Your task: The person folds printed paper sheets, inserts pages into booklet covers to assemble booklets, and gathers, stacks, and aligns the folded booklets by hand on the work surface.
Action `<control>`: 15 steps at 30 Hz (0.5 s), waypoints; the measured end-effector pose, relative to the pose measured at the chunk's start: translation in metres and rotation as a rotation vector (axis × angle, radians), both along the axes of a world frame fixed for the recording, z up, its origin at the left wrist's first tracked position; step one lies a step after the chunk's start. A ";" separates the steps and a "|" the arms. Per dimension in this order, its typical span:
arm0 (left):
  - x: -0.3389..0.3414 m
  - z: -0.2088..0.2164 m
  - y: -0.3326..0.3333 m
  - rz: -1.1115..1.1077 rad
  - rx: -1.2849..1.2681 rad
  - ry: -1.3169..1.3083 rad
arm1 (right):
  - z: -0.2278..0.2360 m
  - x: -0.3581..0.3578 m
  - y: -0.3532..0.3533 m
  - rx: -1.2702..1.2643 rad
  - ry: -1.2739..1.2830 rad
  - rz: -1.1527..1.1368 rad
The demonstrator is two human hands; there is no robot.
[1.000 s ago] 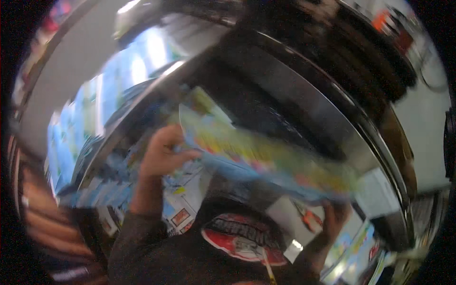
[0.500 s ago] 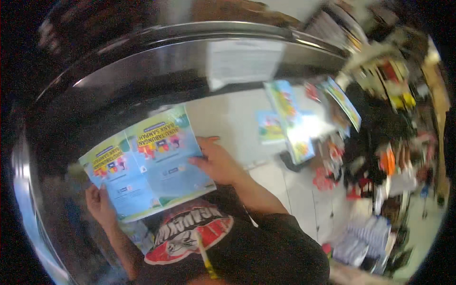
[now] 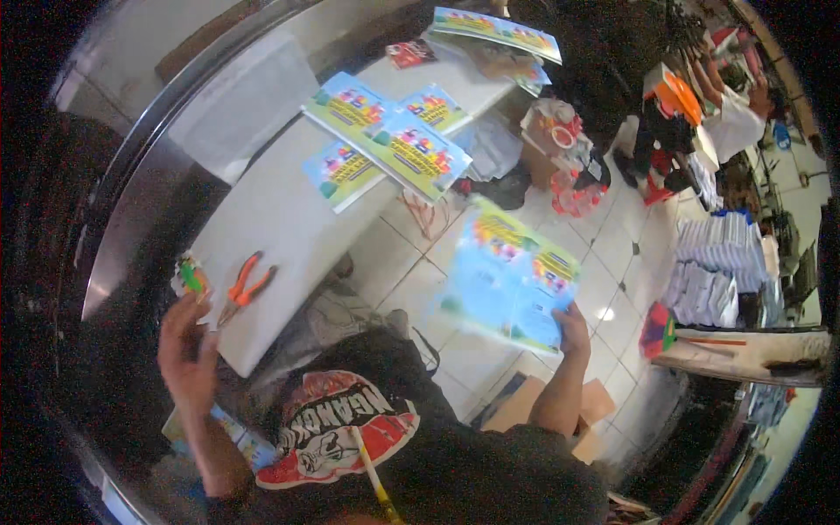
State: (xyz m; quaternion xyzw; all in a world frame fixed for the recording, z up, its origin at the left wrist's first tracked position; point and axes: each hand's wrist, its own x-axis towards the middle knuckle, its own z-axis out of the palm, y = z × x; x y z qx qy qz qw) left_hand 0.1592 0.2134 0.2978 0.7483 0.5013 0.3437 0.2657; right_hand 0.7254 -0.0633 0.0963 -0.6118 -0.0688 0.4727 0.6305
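Note:
My right hand (image 3: 573, 331) grips a printed booklet cover (image 3: 512, 278) by one corner, out to the right over the floor. The cover is blue and green with colourful figures and is blurred. My left hand (image 3: 188, 354) is at the near end of a long white table (image 3: 262, 206), thumb and fingers apart. Just beyond its fingertips lies a small white-and-green item (image 3: 191, 276), too blurred to name; whether they touch I cannot tell. Beside it are pliers (image 3: 245, 289) with orange handles. Farther along the table lie several similar printed covers (image 3: 416, 157), overlapping.
A red packet (image 3: 409, 54) lies near the table's far end. Beyond the table, clear plastic with red parts (image 3: 577, 188) lies on the tiled floor (image 3: 420, 262). Stacks of paper (image 3: 717, 262) stand at the right. Another person's arm (image 3: 707, 79) shows at the far right.
The view has swung round. The cover, earlier in both hands before me, is now in my right hand alone, off to the right. My left hand has let go and is near the pliers.

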 end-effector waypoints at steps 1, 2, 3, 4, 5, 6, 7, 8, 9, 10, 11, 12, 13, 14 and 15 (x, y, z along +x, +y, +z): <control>-0.005 0.005 0.006 0.019 -0.010 0.033 | -0.029 0.007 -0.010 0.002 0.016 -0.015; -0.009 0.009 0.009 0.029 -0.001 0.064 | -0.052 0.008 -0.010 -0.022 -0.027 -0.187; -0.011 0.012 0.013 0.038 0.009 0.091 | -0.074 0.008 -0.005 -0.048 -0.071 -0.358; -0.014 0.017 0.016 0.042 0.016 0.102 | -0.107 0.018 0.013 0.100 -0.059 -0.386; -0.019 0.018 0.022 0.077 -0.008 0.139 | -0.132 0.023 0.033 0.042 -0.118 -0.439; -0.026 0.026 0.022 0.145 -0.017 0.183 | -0.147 0.018 0.087 0.060 -0.099 -0.559; -0.032 0.028 0.027 0.161 -0.010 0.185 | -0.165 0.027 0.124 0.072 -0.038 -0.598; -0.039 0.032 0.032 0.182 0.017 0.236 | -0.172 0.028 0.171 0.063 0.028 -0.617; -0.043 0.037 0.038 0.198 0.042 0.273 | -0.191 0.043 0.205 0.151 0.008 -0.544; -0.031 0.050 0.035 0.173 0.071 0.282 | -0.192 0.043 0.237 0.164 0.027 -0.492; -0.027 0.054 0.036 0.230 0.080 0.292 | -0.191 0.043 0.267 0.059 0.124 -0.358; -0.025 0.057 0.041 0.246 0.111 0.438 | -0.186 0.040 0.297 -0.049 0.212 -0.224; -0.028 0.061 0.038 0.262 0.131 0.589 | -0.182 0.030 0.325 -0.164 0.293 -0.087; -0.032 0.055 0.031 0.375 0.111 0.555 | -0.179 0.014 0.344 -0.357 0.002 0.117; -0.049 0.043 0.039 0.355 0.109 0.512 | -0.209 0.055 0.337 -0.357 -0.287 0.216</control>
